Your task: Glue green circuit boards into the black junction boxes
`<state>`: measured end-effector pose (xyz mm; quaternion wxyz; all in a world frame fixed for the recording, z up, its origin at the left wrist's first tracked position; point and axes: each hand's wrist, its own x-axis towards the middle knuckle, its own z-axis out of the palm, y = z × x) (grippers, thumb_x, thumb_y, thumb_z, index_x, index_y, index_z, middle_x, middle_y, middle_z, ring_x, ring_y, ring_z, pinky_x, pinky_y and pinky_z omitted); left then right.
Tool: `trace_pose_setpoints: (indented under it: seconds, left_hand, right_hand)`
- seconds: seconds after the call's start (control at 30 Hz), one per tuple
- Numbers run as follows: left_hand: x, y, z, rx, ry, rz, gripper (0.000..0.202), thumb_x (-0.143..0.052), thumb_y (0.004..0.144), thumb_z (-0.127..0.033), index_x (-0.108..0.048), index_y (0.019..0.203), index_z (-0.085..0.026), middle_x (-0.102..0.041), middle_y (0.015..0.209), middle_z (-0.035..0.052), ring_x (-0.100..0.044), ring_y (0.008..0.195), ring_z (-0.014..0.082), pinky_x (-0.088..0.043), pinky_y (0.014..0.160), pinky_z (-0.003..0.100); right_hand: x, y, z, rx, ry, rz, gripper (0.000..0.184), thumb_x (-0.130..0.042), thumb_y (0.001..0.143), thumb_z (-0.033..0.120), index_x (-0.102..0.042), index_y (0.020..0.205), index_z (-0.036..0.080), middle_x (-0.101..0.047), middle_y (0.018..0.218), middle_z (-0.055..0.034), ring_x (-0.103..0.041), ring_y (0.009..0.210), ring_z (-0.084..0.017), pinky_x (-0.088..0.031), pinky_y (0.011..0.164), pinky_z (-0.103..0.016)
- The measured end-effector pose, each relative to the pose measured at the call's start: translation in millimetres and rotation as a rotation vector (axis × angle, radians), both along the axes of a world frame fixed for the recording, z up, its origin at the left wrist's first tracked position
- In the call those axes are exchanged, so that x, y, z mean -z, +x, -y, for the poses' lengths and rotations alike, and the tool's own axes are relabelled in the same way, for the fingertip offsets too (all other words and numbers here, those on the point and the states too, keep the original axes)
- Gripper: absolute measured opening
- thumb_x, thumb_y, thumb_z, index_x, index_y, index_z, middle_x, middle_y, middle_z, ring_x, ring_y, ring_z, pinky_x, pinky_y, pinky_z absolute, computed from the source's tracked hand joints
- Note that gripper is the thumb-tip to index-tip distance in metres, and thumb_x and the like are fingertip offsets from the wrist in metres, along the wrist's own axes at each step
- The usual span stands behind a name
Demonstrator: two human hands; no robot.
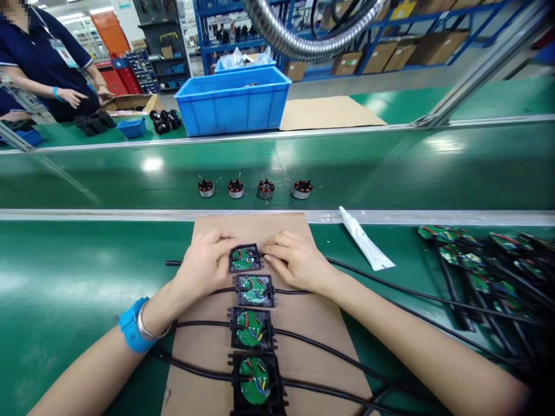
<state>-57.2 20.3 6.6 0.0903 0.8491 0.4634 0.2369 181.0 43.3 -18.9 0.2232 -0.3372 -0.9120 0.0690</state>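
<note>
A black square plastic housing (245,258) with a green round circuit board inside sits slightly tilted at the far end of a cardboard sheet (312,341). My left hand (210,260) grips its left edge, fingers closed. On its right side, my right hand (295,259) has its fingers curled and pinched on the black cable (347,264) where it enters the housing; the fingertips partly hide that spot. Nearer to me, more such housings (255,290) lie in a column, one (251,329) behind the nearest (258,384), with black cables leaving both sides.
Several copper-wound motor stators (265,189) stand in a row beyond the metal rail (130,214). A white tube (364,240) lies at right, near a pile of cabled circuit boards (481,266). Behind are a blue bin (234,104) and a co-worker (47,63). A metal hose (312,49) hangs overhead.
</note>
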Motion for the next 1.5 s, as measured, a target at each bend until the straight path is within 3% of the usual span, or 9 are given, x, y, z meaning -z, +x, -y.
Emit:
trace_pose_setpoints:
  seconds: [0.33, 0.63, 0.77, 0.83, 0.9, 1.03, 1.17, 1.33, 1.5]
  left_hand:
    - [3.8, -22.8, -9.9, -0.097, -0.287, -0.02, 0.009, -0.062, 0.074, -0.015, -0.069, 0.078, -0.019, -0.068, 0.081, 0.001, -0.063, 0.079, 0.0172, -0.049, 0.073, 0.028]
    - [3.2, -16.3, -8.3, -0.072, -0.262, -0.108, 0.014, -0.053, 0.079, -0.015, -0.066, 0.075, -0.016, -0.063, 0.084, 0.0052, -0.06, 0.08, 0.0199, -0.046, 0.075, 0.032]
    - [-13.2, -29.2, 49.8, 0.03, -0.181, -0.131, 0.019, -0.047, 0.088, -0.026, -0.064, 0.092, -0.017, -0.061, 0.094, 0.0087, -0.055, 0.092, 0.0246, -0.044, 0.086, 0.042]
    - [-14.9, -40.3, 93.6, 0.269, -0.301, -0.167, 0.038, -0.061, 0.079, -0.044, -0.058, 0.109, -0.02, -0.059, 0.105, 0.0088, -0.054, 0.097, 0.0262, -0.046, 0.087, 0.042]
    - [-10.1, -48.6, 135.0, 0.233, -0.344, -0.217, 0.061, -0.071, 0.067, -0.051, -0.053, 0.114, -0.017, -0.056, 0.112, 0.0125, -0.052, 0.1, 0.0311, -0.045, 0.09, 0.049]
    - [3.4, -52.9, 177.2, 0.148, -0.366, -0.276, 0.026, -0.054, 0.082, -0.024, -0.052, 0.108, -0.02, -0.06, 0.1, 0.0088, -0.058, 0.087, 0.0253, -0.05, 0.078, 0.04]
    - [-2.5, -50.9, 146.9, 0.104, -0.358, -0.303, 0.021, -0.04, 0.088, -0.02, -0.047, 0.108, -0.02, -0.06, 0.091, 0.007, -0.059, 0.065, 0.0203, -0.047, 0.056, 0.032]
    - [-14.2, -49.9, 65.3, 0.036, -0.232, -0.293, 0.033, -0.04, 0.092, -0.038, -0.043, 0.118, -0.018, -0.052, 0.115, 0.0134, -0.06, 0.094, 0.0263, -0.051, 0.078, 0.04]
    - [-5.6, -56.0, 54.5, 0.139, -0.2, -0.322, 0.105, -0.073, 0.054, -0.059, -0.029, 0.139, -0.018, -0.037, 0.138, 0.0205, -0.037, 0.125, 0.0431, -0.033, 0.101, 0.058]
  right_hand:
    - [-29.2, -65.7, 37.2, 0.071, -0.078, 0.267, 0.036, -0.042, 0.091, 0.019, -0.061, 0.119, 0.006, -0.06, 0.104, -0.016, -0.047, 0.096, -0.027, -0.039, 0.083, -0.04]
    - [-30.6, -77.9, 27.2, 0.013, -0.096, 0.356, 0.029, -0.044, 0.089, 0.023, -0.07, 0.09, 0.01, -0.063, 0.095, -0.0138, -0.048, 0.094, -0.027, -0.036, 0.078, -0.042]
    - [-43.9, -30.5, 65.7, -0.051, -0.169, 0.198, 0.037, -0.04, 0.094, 0.027, -0.056, 0.125, 0.016, -0.056, 0.122, -0.012, -0.043, 0.111, -0.027, -0.036, 0.093, -0.044]
    - [-46.6, 0.3, 101.7, -0.072, -0.301, 0.147, 0.034, -0.049, 0.09, 0.034, -0.058, 0.119, 0.018, -0.057, 0.116, -0.0116, -0.046, 0.108, -0.027, -0.038, 0.093, -0.044]
    - [-43.6, 25.9, 139.6, -0.031, -0.44, 0.197, 0.041, -0.064, 0.08, 0.042, -0.059, 0.114, 0.02, -0.059, 0.108, -0.0102, -0.051, 0.1, -0.028, -0.044, 0.088, -0.044]
    - [-33.5, 48.0, 189.0, 0.075, -0.466, 0.214, 0.027, -0.062, 0.078, 0.024, -0.061, 0.105, 0.021, -0.063, 0.099, -0.0076, -0.059, 0.091, -0.025, -0.049, 0.085, -0.041]
    - [-41.2, 45.6, 169.7, 0.145, -0.44, 0.113, 0.023, -0.05, 0.089, 0.026, -0.057, 0.111, 0.023, -0.061, 0.102, -0.0075, -0.062, 0.084, -0.02, -0.053, 0.071, -0.033]
    - [-44.9, 49.8, 88.7, 0.23, -0.366, 0.06, 0.028, -0.045, 0.092, 0.034, -0.058, 0.111, 0.018, -0.053, 0.113, -0.0137, -0.057, 0.1, -0.023, -0.047, 0.09, -0.04]
    - [-27.4, 76.8, 69.7, 0.31, -0.385, 0.31, 0.106, -0.077, 0.055, 0.053, -0.034, 0.144, 0.016, -0.03, 0.144, -0.0226, -0.022, 0.133, -0.045, -0.026, 0.103, -0.062]
